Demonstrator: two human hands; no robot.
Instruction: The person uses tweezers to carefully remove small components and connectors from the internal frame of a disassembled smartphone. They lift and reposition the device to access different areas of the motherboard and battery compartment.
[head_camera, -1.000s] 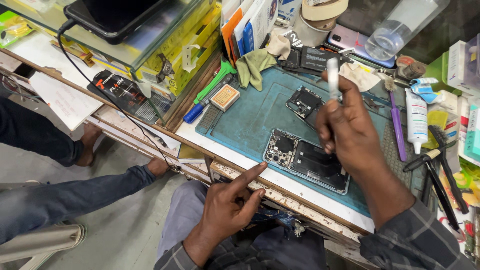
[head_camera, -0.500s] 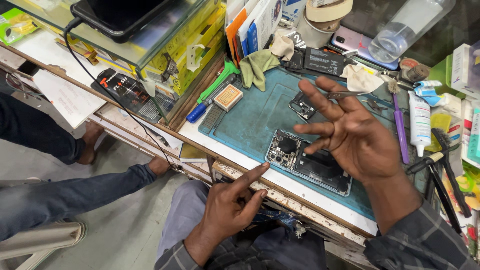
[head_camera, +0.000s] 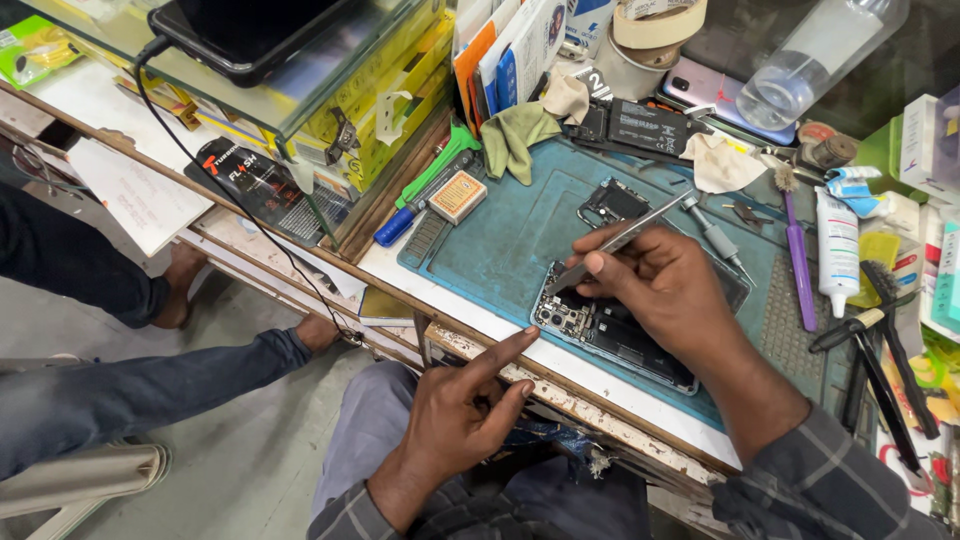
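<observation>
Fingers (head_camera: 640, 262) gripping tweezers (head_camera: 620, 240), tips over opened phone (head_camera: 600, 330)

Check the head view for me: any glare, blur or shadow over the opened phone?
Head view: sharp, evenly lit; right hand with slim metal tweezers covers part of the opened black phone; no glare there; clear plastic bottle top right shows soft reflections.

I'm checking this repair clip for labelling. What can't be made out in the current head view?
- Opened phone: its right half is hidden under the right hand.
- Tweezers: whether the tips touch the board is too small to tell.
- Left hand: what its fingertip presses at the bench edge is unclear.
- Bottle: cut off by the top edge.
</observation>
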